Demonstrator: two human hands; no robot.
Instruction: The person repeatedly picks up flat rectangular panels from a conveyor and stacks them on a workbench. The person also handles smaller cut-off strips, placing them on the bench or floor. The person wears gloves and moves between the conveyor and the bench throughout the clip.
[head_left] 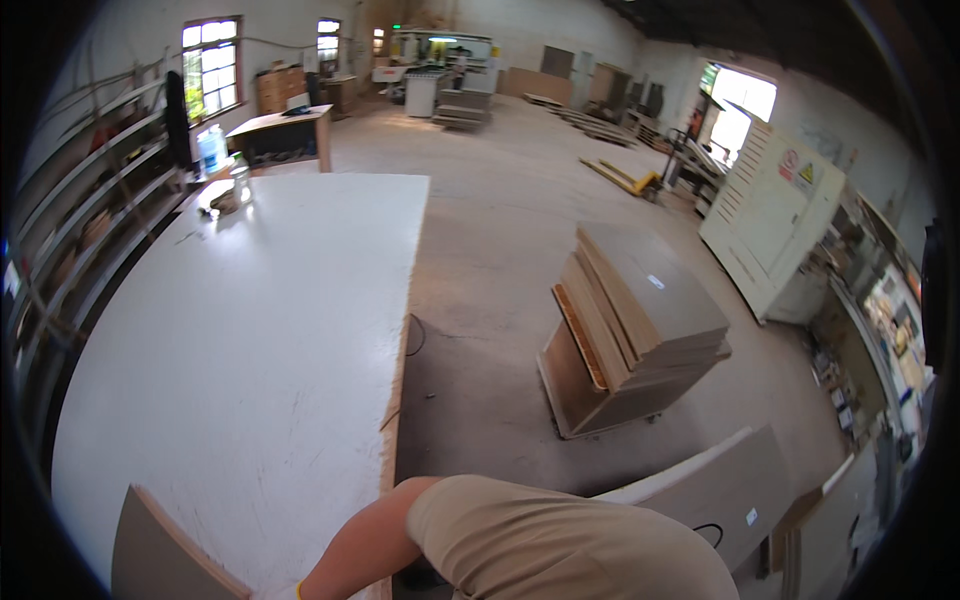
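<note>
My right arm, in a beige sleeve, reaches across the lower edge toward the left. Only a sliver of my right hand point(279, 594) shows at the bottom, in what looks like a white glove with a yellow cuff edge. Its fingers are out of the picture, so its grip is hidden. Right beside it, a grey-brown board point(165, 555) with a light-brown edge rests on the near left end of a large white-topped table point(260, 330). Whether the hand touches this board cannot be made out. My left hand is outside the view.
A stack of brown boards point(650, 300) stands on the floor right of the table. More boards point(720, 490) lie at the lower right. Bottles point(212, 150) stand beyond the table's far left end, near a metal rack point(100, 200). A pale cabinet point(775, 220) and a yellow pallet jack point(625, 178) are farther right.
</note>
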